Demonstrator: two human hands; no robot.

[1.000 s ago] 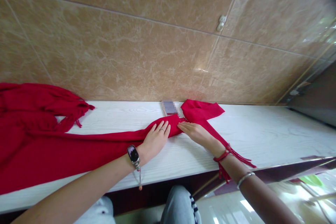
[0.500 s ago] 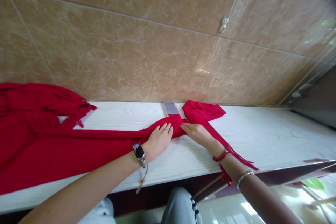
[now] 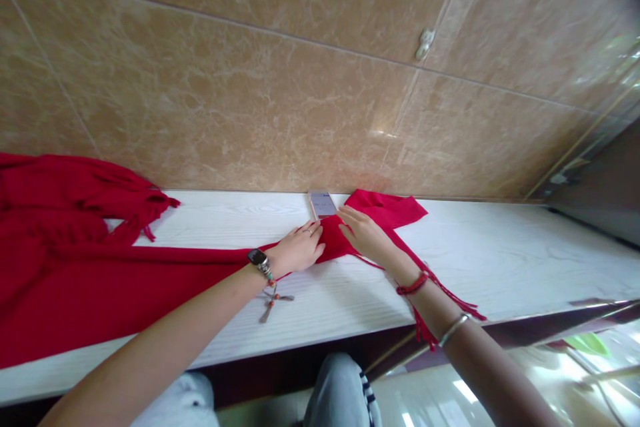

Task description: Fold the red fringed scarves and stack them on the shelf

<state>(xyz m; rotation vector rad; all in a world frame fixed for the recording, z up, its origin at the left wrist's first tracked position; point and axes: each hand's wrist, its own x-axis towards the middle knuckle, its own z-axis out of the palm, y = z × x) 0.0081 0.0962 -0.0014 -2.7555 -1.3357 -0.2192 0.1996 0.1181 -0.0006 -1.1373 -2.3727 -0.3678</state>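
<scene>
A long red cloth with fringed ends, like a scarf (image 3: 125,300), stretches from the left along the white tabletop (image 3: 280,320) and narrows between my hands. My left hand (image 3: 299,247) lies on the narrowed part with its fingers laid out flat. Just to the right, my right hand (image 3: 367,235) rests on the same cloth, fingers straight and nearly together, its tips near the far edge. Beyond it lies a folded red end (image 3: 393,208), and red fringe (image 3: 453,300) runs out under the right forearm, some hanging over the front edge.
A phone (image 3: 323,203) lies behind the cloth, against the tiled wall (image 3: 225,100). At the far left a bunched, fringed red heap (image 3: 85,187) covers the tabletop. My knees (image 3: 337,390) are below the front edge. A dark panel (image 3: 600,180) stands at the right.
My right hand has shifted up and slightly left across the cloth. The left hand has slid a little left. Thin red fringe now shows below the right hand, and more of the phone is uncovered.
</scene>
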